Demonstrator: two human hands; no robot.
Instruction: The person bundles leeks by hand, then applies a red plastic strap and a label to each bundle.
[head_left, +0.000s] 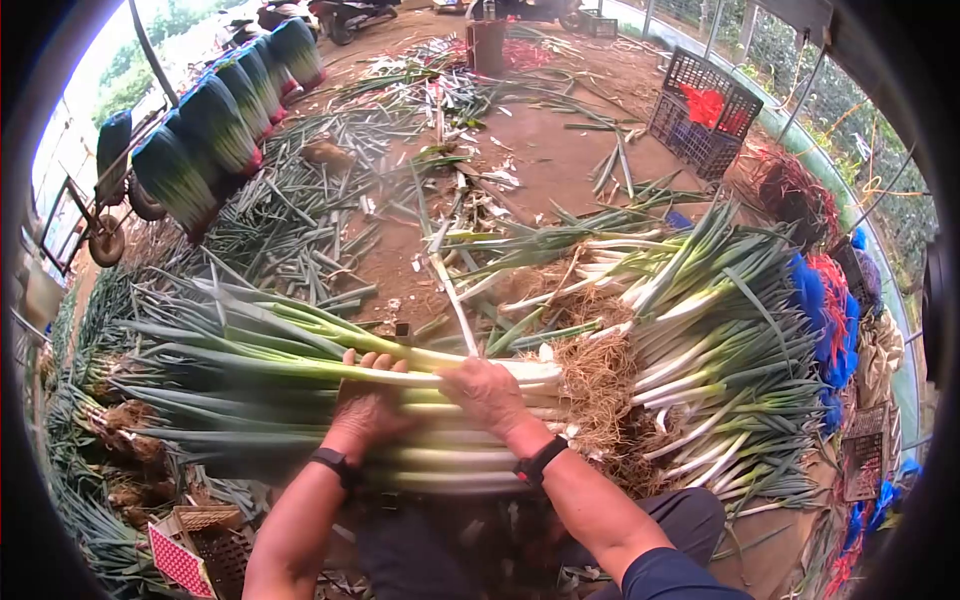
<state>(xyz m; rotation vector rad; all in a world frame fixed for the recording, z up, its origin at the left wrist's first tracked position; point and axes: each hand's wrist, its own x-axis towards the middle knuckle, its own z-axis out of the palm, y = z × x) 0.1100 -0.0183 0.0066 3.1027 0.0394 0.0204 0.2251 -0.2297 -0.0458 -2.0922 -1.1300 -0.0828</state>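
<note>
We hold a long, green-and-white leek-like stalk point(420, 380) just below the centre of the view, leaves toward 9 o'clock and pale end toward 5. Our left hand point(368, 400), between 7 and 8 o'clock, is partly blurred, its fingers curled about the stalk. Our right hand point(488, 393), at 6 o'clock, is closed on the pale length of it — we cannot see all its fingertips. A black band circles each of our wrists.

Beneath our hands lies a broad row of similar green-and-white stalks point(245, 395), their white ends touching or close to a tangle of dry brown roots point(598, 385). Beyond the roots, between 3 and 4 o'clock, a heaped pile of green-leaved, white-stemmed stalks point(775, 355) fans outward, with crumpled bright-blue plastic sheeting point(812, 300) at its far edge.

A black plastic lattice crate point(737, 118) stands between 1 and 2 o'clock — something red lies in it. Thick, green-topped bundles point(215, 125) lean at 10 o'clock.
</note>
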